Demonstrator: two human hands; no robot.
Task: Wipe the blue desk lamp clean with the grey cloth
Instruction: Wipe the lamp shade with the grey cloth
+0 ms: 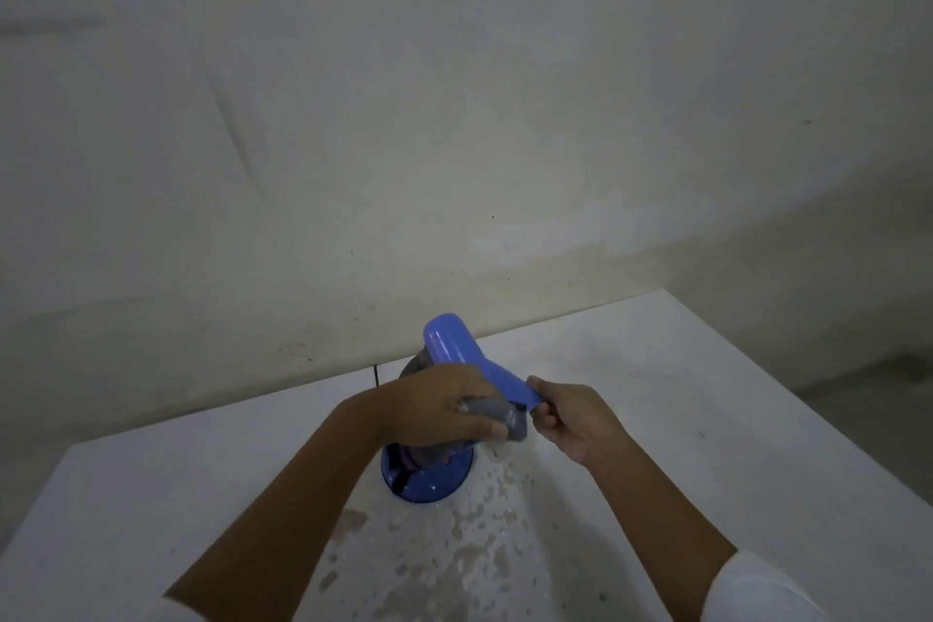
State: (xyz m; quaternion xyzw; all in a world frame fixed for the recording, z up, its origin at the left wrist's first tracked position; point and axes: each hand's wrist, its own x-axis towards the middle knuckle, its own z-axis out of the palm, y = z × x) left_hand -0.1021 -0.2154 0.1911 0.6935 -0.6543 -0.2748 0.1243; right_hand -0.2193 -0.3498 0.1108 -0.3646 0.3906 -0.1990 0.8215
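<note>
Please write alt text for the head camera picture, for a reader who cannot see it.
A person's left hand presses a grey cloth against a blue desk lamp while the right hand pinches the near end of the lamp's head. The lamp stands on a white table speckled with wet spots, against a pale wall.

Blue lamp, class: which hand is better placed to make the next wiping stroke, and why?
Probably the left hand: it already grips the grey cloth against the blue lamp. The right hand pinches the head's near end, steadying it.
</note>
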